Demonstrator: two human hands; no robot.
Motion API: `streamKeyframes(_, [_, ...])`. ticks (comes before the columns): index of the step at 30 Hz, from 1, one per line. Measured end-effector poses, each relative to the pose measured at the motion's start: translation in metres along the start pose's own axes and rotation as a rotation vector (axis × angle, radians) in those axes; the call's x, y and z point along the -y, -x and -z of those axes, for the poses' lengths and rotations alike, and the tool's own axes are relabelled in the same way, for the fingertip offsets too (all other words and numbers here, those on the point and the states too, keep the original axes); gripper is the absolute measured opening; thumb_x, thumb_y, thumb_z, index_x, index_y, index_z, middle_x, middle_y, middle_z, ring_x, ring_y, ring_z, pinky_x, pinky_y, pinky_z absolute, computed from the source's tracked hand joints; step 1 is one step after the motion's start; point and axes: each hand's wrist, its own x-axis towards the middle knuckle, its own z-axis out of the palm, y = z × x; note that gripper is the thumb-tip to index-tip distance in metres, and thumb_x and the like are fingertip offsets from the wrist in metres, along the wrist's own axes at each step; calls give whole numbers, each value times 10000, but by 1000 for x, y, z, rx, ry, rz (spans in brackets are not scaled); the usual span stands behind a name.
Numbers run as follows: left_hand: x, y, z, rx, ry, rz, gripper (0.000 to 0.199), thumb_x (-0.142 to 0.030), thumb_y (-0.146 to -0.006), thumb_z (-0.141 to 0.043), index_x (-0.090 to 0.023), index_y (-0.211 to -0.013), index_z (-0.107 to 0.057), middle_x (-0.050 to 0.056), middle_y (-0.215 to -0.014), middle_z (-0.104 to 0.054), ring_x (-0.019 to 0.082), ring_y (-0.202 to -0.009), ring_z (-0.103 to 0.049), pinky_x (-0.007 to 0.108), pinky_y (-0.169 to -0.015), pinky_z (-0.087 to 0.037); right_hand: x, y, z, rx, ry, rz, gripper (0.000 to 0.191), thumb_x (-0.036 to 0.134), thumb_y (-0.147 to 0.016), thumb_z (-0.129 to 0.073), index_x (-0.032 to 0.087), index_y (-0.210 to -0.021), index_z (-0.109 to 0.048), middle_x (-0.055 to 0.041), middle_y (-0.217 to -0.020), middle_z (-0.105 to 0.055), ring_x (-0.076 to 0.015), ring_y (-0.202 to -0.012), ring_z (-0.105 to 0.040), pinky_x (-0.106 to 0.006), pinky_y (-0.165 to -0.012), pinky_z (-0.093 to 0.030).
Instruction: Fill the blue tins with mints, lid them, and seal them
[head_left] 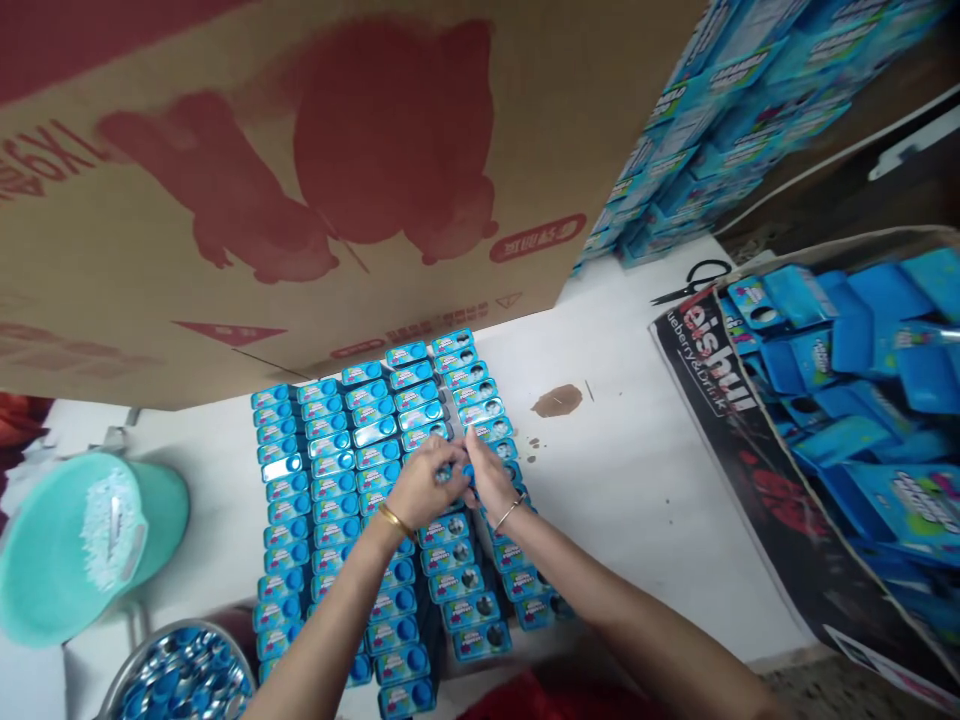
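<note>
Blue tins (386, 636) stand in rows on the white worktop (622, 520), the left hand (429, 488) and right hand (491, 478) meeting over them at a small blue piece (469, 471), which one pinches it indeterminable; light, level handling is advised to avoid knocking neighbouring tins.

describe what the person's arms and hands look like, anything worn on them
The left hand has a gold-coloured bangle at its wrist; the right hand has a thinner, paler metallic bracelet. No gloves, and no sleeves on the visible forearms.
</note>
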Motion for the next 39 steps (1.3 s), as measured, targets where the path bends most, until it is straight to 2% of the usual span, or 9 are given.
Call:
streamKeyframes(3, [2,15,-12,-110,37,83,62,-208,-768,-532,-193,-711,-552,12,-743,-563,145,-757,-541,257,-717,-435,-6,4,-4,35,-10,46,578,776,-751,-443,212,-816,-552,58,-539,-484,-69,-363,-376,-193,-314,-266])
streamKeyframes(7, [12,-7,-4,-217,-109,379,88,-269,-826,-517,-202,-769,-519,-18,-648,-549,134,-627,-524,242,-593,-371,-4,11,-2,97,-181,-67,592,779,-742,-464,209,-891,-526,68,-530,-489,-55,-315,-325,-178,-291,-164])
streamKeyframes(12, [17,-43,8,-55,-486,566,115,-303,-844,-540,-204,-885,-582,60,-850,-675,219,-828,-631,286,-645,-389,2,9,18,197,-555,-239,476,660,-845,-465,189,-894,-522,44,-559,-528,-49,-357,-341,-154,-321,-173])
streamKeyframes(17, [19,-58,11,128,-642,657,328,-483,-844,-529,-187,-897,-662,149,-980,-689,315,-952,-638,355,-716,-453,-1,4,30,265,-687,-235,441,609,-879,-462,177,-877,-555,21,-598,-548,-73,-414,-412,-161,-328,-223])
streamKeyframes(23, [3,-44,12,77,-600,582,291,-431,-861,-527,-194,-968,-659,117,-938,-682,260,-913,-637,323,-734,-450,-2,12,28,223,-565,-181,522,689,-824,-473,179,-902,-551,19,-583,-556,-75,-377,-398,-162,-312,-187])
streamKeyframes(27, [-20,0,-2,56,-241,135,193,-332,-851,-551,-227,-975,-654,38,-856,-633,174,-847,-588,280,-763,-431,-4,19,21,137,-516,-172,576,739,-794,-455,196,-963,-546,35,-582,-556,-65,-358,-377,-165,-320,-187])
streamKeyframes(29, [-28,22,-12,72,-138,20,124,-274,-828,-566,-231,-865,-676,36,-883,-613,175,-881,-556,295,-797,-414,-5,22,15,67,-509,-197,594,750,-792,-437,193,-965,-549,29,-587,-563,-80,-382,-420,-177,-327,-200])
streamKeyframes(32, [-35,44,-20,53,-164,82,122,-262,-815,-570,-230,-778,-682,46,-951,-613,209,-931,-513,350,-821,-376,-9,24,6,2,-498,-247,633,781,-787,-382,189,-942,-543,7,-593,-584,-122,-431,-498,-205,-351,-251])
streamKeyframes(39, [-37,59,-18,59,-110,41,177,-286,-863,-523,-268,-968,-664,45,-1226,-565,242,-1098,-464,397,-896,-322,-2,23,5,50,-482,-318,686,828,-764,-305,195,-920,-517,-21,-636,-603,-147,-458,-524,-234,-399,-313])
